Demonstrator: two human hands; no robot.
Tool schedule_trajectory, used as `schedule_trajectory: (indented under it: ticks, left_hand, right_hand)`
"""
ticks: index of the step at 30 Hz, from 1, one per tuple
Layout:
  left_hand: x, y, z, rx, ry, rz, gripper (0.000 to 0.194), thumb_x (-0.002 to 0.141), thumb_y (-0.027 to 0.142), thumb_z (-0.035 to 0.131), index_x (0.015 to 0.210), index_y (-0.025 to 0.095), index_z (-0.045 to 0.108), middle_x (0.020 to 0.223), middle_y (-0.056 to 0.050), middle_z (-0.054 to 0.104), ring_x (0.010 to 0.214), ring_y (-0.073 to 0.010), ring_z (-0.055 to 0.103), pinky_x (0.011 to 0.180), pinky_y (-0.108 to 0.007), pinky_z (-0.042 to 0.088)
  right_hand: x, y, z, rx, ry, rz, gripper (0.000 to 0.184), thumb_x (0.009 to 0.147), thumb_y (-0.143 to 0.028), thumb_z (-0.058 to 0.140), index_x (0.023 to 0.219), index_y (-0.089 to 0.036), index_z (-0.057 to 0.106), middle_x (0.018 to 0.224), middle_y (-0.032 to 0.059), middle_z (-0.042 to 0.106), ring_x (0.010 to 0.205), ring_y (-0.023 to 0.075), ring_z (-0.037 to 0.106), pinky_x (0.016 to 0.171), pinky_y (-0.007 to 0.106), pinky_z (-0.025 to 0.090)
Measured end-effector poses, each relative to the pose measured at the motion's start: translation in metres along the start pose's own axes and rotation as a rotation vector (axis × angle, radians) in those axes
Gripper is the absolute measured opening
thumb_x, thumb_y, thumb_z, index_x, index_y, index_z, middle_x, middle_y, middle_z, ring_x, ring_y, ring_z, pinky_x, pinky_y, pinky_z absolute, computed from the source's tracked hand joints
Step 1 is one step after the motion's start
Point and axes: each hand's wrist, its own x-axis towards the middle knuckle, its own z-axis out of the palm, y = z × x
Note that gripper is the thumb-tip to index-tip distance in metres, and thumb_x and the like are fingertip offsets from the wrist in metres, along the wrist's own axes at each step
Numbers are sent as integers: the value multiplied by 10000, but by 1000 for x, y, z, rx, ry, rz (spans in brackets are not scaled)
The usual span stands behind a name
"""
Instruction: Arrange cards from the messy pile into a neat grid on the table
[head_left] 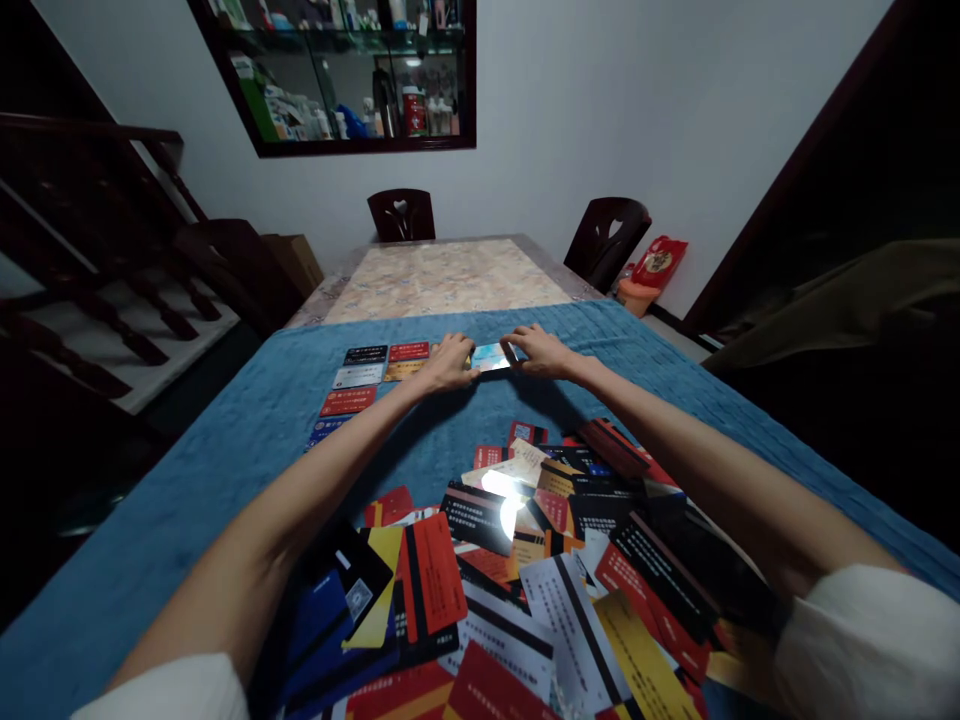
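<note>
A light blue and white plastic card (pixel 491 357) lies at the far middle of the blue cloth, between my two hands. My left hand (pixel 448 365) has its fingers closed on the card's left end. The other end is gripped by my right hand (pixel 536 352), where a dark strip shows under the fingertips. Left of my left hand, cards sit in neat rows: a black card (pixel 365 355), a red card (pixel 409 351), a silver card (pixel 358 376) and a gold card (pixel 403 371). Below them are another red card (pixel 349 401) and a blue card (pixel 328 431), partly behind my left forearm.
A heap of overlapping cards (pixel 499 635) spreads between my forearms, close to me. The blue cloth (pixel 247 440) covers the near part of the table (pixel 442 275). Dark chairs (pixel 401 215) stand beyond it, and a red bag (pixel 660 262) is at the right.
</note>
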Motion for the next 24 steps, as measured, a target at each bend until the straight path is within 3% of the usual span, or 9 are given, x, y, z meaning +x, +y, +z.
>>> schedule_trajectory:
  ticks: [6,14,24]
  left_hand:
    - [33,-10,4,-17,-40,-67,454,812,344,637,1225,158,603,1305,-144,573,1248,-334,474,995,-451,456]
    - [64,-17,18,-28,-90,-123,451,800,343,635,1216,168,615,1331,-151,564,1299,-341,416,1012,-481,432]
    - [76,-19,21,-4,-104,-146,358,747,291,634,1082,176,686,1254,-149,601,1274,-371,413,976,-509,439]
  right_hand:
    - [33,22,10,5,20,42,364,801,-294,626,1160,-234,650,1297,115,585,1164,354,490,841,409,448]
    - [56,42,24,8,13,75,328,800,-315,637,1118,-243,672,1275,97,618,1114,316,544,870,382,451]
    - [73,54,36,55,6,92,250,812,-348,649,1025,-225,687,1143,83,696,1030,263,585,874,331,425]
